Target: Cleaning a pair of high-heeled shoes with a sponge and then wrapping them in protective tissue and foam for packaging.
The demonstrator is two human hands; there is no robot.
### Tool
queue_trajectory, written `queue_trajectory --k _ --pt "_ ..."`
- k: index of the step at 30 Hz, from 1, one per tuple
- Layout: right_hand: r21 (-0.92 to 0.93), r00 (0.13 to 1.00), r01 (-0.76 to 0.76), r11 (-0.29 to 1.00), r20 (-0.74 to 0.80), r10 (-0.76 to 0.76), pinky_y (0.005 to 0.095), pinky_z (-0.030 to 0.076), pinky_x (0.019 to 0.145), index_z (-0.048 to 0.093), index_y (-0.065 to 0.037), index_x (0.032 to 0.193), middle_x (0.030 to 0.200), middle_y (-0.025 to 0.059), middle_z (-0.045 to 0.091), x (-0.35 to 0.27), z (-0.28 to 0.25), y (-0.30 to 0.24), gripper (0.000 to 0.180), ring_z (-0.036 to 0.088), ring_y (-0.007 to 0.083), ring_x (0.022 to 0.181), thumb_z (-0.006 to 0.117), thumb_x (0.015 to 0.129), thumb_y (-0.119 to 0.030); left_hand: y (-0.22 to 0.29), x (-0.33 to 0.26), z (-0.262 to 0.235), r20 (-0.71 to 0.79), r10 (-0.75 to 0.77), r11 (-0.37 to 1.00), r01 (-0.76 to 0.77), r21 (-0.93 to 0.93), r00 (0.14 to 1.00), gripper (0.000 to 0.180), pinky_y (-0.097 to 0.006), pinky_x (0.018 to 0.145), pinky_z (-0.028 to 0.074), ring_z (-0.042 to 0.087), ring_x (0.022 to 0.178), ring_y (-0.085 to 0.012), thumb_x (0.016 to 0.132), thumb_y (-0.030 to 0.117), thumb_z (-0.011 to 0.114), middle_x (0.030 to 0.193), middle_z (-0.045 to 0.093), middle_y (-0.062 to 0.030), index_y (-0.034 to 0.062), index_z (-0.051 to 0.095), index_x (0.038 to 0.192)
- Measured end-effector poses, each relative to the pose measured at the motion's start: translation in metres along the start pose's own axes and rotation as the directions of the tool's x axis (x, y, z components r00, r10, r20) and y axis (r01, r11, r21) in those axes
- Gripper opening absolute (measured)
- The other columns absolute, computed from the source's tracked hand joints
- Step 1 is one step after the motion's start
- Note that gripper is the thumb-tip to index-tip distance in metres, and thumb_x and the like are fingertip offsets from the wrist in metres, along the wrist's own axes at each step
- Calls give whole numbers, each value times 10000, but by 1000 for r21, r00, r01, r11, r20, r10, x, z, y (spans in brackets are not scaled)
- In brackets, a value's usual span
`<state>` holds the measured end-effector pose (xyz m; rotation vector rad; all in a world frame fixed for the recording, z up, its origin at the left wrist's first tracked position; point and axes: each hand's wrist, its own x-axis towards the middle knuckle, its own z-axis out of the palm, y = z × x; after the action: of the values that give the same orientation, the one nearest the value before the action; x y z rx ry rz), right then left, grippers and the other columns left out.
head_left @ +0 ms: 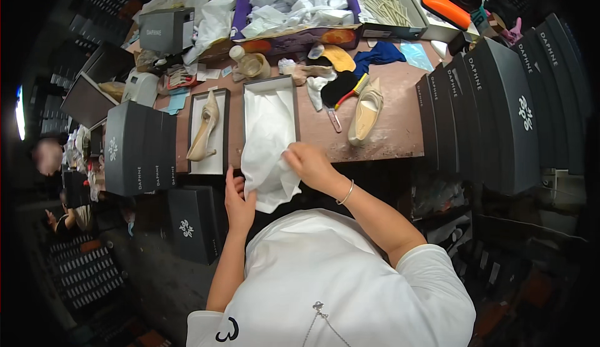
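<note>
White tissue paper (270, 153) lies in an open shoebox (249, 89) and hangs over its near end, past the table edge. My right hand (307, 164) is closed on the paper's right side, fingers pinched together. At the paper's lower left is my left hand (240, 202), fingers stretched apart and thumb against the paper's edge. Just left, a beige high-heeled shoe (204, 129) lies on its side in a shallow box lid or tray (220, 150). Its look-alike, another beige pointed shoe (365, 117), rests on the table to the right.
Dark shoeboxes stand in rows at the right (500, 109) and left (140, 147). Behind are a purple carton (294, 39) of crumpled tissue, a box of pale sticks (387, 11), an orange tool (445, 4), cloths (381, 54) and a yellow-red brush (352, 93).
</note>
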<state>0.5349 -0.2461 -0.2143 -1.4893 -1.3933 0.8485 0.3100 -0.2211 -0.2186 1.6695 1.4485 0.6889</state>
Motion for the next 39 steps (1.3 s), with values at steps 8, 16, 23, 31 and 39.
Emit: queue_trajectory --k 8,16,23,31,39 --pt "-339 949 -85 937 -313 -27 422 451 904 525 0 1132 1213 230 500 -22 -65 1 474 523 409 1089 720 804 -282 36 49 7 37 277 952 -279 123 960 238 -313 724 481 608 829 -259 818 11 576 956 610 -131 9 673 1035" --pt "-445 858 -416 793 -481 179 437 409 1006 463 48 1308 1392 337 346 -40 -66 147 713 471 470 1195 741 768 -327 65 106 9 238 182 983 -185 -14 954 210 -269 601 424 535 657 -137 767 81 666 777 640 -86 1 689 960" --pt "817 967 -173 550 33 254 355 561 607 625 127 973 902 233 659 -137 -155 -6 593 673 256 731 761 683 -372 79 133 29 172 258 964 -265 15 951 179 -278 576 428 543 623 -102 747 82 681 703 635 -61 -20 682 894" --pt "800 926 -365 477 259 273 272 539 611 545 132 1156 963 178 655 -82 -91 -37 656 658 206 814 676 803 -405 122 90 36 392 306 936 -200 -288 867 145 -218 608 445 545 659 -59 787 35 664 760 641 8 -26 693 915" --pt "980 899 -199 6 180 400 236 492 479 521 -6 1250 1007 166 629 -89 -51 4 636 613 245 722 539 870 -516 98 102 19 222 341 940 -329 -92 913 184 -245 633 446 567 693 -108 806 41 643 792 632 -52 -32 689 969"
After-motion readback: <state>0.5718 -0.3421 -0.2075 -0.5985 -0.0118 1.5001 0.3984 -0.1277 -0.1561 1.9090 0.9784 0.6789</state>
